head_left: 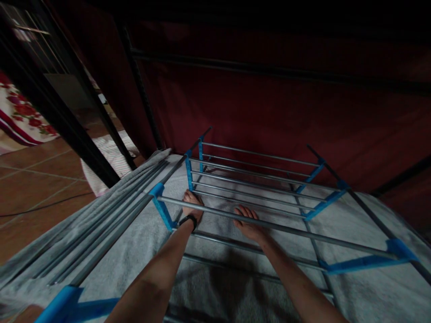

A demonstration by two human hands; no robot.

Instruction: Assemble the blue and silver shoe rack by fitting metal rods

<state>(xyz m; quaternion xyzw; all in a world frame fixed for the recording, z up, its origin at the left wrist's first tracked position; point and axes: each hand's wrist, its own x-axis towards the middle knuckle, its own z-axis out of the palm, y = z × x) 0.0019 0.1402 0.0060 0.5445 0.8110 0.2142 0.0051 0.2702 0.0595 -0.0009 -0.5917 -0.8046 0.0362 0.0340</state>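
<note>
A rack [269, 226] of grey metal tubes and blue plastic brackets lies across a grey blanket. My left hand [193, 206], with a dark band on the wrist, reaches down inside its left side. The fingers are curled at the lower left tube, close to the bottom of a blue bracket [189, 174]; they show only in part. Beyond the long front tube, my right hand [248, 220] hovers over or rests on the blanket, fingers stretched out and holding nothing. Another blue bracket [326, 206] joins the tubes at the right.
Several loose metal tubes [111, 222] lie along the left of the grey blanket [131, 255]. A dark red curtain [269, 112] hangs behind the rack. Black frame posts [57, 103] stand at the left, beside a striped cloth [107, 154] on the tiled floor [43, 186].
</note>
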